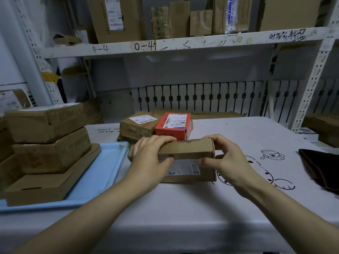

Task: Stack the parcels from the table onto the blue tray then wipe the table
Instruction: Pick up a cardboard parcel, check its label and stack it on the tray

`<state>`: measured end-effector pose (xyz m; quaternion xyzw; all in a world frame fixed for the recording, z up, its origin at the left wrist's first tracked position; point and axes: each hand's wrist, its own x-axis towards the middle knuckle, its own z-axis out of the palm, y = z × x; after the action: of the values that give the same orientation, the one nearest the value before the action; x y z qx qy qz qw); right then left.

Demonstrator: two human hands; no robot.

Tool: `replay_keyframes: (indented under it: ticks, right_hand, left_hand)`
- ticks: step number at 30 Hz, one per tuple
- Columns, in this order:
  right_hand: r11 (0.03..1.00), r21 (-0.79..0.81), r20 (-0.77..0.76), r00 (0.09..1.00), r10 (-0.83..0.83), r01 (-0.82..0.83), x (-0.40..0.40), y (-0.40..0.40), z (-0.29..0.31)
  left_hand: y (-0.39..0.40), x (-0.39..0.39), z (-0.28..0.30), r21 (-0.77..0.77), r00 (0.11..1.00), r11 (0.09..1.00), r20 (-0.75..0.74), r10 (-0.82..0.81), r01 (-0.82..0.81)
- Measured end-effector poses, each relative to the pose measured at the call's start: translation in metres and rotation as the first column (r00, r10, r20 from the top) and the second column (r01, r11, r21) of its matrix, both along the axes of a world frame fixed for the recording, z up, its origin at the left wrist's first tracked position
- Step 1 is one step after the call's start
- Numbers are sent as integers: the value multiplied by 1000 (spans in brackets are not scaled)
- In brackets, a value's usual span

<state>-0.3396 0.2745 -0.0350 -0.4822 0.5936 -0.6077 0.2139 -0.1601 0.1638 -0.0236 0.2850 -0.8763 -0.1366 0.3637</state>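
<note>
Both hands (pixel 150 158) (pixel 225 162) grip one brown parcel (pixel 189 149).

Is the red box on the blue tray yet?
No. The red box sits atop brown parcels on the table, right of the blue tray.

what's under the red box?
The red box sits on a brown parcel pile behind the box both hands grip. How many parcels lie beneath is hidden by the left hand.
</note>
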Motion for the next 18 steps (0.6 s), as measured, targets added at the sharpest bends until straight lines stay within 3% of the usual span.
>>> replay_keyframes:
  ticks: [3,7,11,18]
  right_hand:
    - [1000,0,-11,1000,-22,22,-3,-1,-2]
    - [995,36,41,995,-92,90,-13,-4,-13]
    - [994,85,141,987,-82,71,-23,-5,-24]
    - [987,131,118,990,74,-90,-15,-3,-26]
  left_hand:
    - [-1,3,3,61,1000,998,-7,-29,29]
    - [-7,10,7,225,985,965,-138,-101,131]
    - [-5,16,11,411,959,884,-257,-123,224]
    - [-9,14,5,611,884,705,-465,-48,360]
